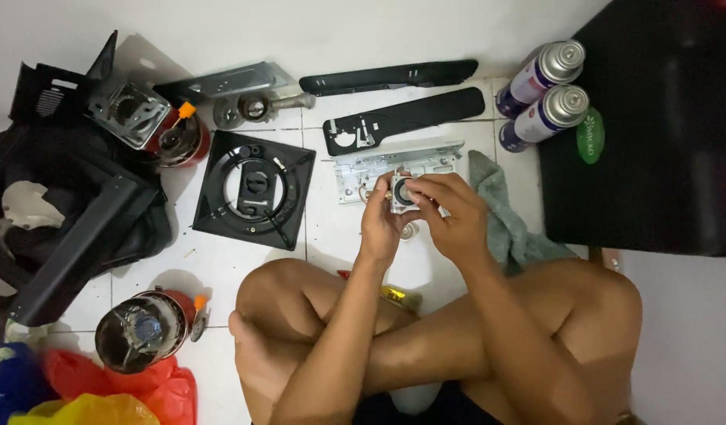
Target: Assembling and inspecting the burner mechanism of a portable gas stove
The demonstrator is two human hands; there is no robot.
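Observation:
I sit cross-legged on a white tiled floor. My left hand (379, 224) and my right hand (451, 214) together hold a small square metal valve part (403, 194) with a round dark centre, above my knees. Fingers of both hands wrap its edges. Just beyond it lies a grey metal bracket plate (363, 169) flat on the tiles. Under my right wrist a grey-green rag (501, 220) is spread on the floor.
A square black burner pan (254, 191) lies left of the hands. Two long black panels (387, 76) (410, 114), two upright spray-type gas cans (542, 71) (546, 116), a black case (654, 126), two red gas canisters (178, 140) (146, 329) and coloured plastic bags (103, 393) surround me.

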